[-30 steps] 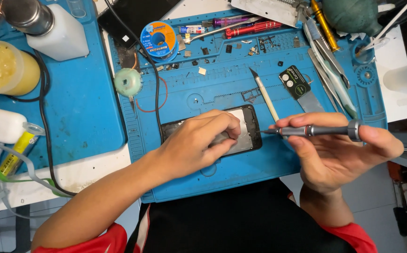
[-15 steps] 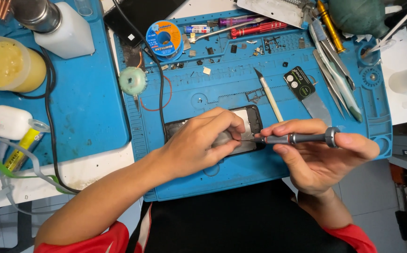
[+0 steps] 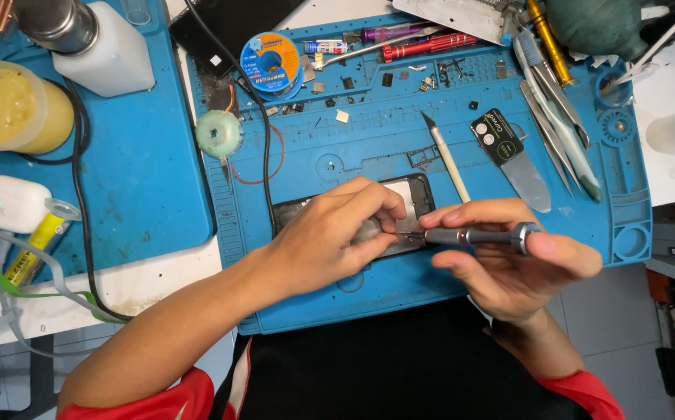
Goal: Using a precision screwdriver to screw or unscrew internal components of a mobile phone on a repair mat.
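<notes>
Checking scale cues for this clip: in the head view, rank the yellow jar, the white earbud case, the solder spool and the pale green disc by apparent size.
1. Yellow jar
2. White earbud case
3. Solder spool
4. Pale green disc

The case and spool look close, so that pair is unsure.

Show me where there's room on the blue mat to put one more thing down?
Bare mat lies between the black cable and the white-handled knife, above the phone. More shows at the near right corner, beside the right hand holding the screwdriver. The far edge is crowded with tools and small parts. The left hand covers the phone.
</notes>
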